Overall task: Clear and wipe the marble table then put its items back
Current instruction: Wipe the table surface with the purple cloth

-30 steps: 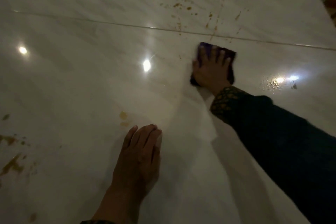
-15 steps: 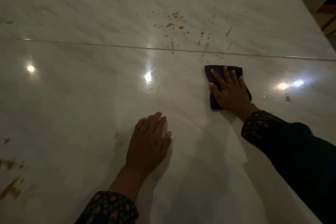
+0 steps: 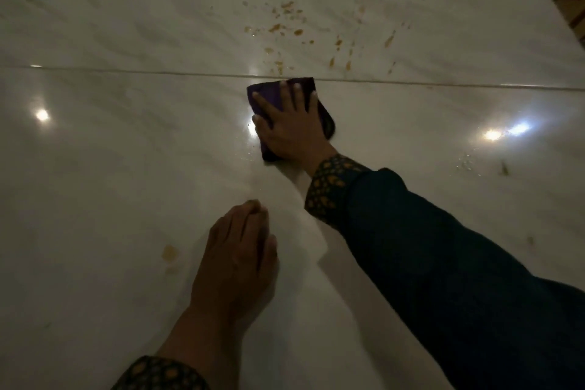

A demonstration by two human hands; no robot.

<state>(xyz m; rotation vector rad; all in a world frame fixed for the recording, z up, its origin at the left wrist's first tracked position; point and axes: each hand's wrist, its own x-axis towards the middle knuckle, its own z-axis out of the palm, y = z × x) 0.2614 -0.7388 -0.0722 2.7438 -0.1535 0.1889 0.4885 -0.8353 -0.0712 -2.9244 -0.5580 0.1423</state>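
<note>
Cloth (image 3: pixel 268 94) under right hand (image 3: pixel 292 127), left hand (image 3: pixel 237 258) nearer, both on table (image 3: pixel 110 152)

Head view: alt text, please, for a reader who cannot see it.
A right hand presses a purple cloth flat on a marble table, just below brown splatters. The left hand rests on the marble nearer the camera.

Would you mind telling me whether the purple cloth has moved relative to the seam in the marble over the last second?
Yes. The purple cloth has slid away from the person, up to the seam, so its far edge now touches that line.
</note>
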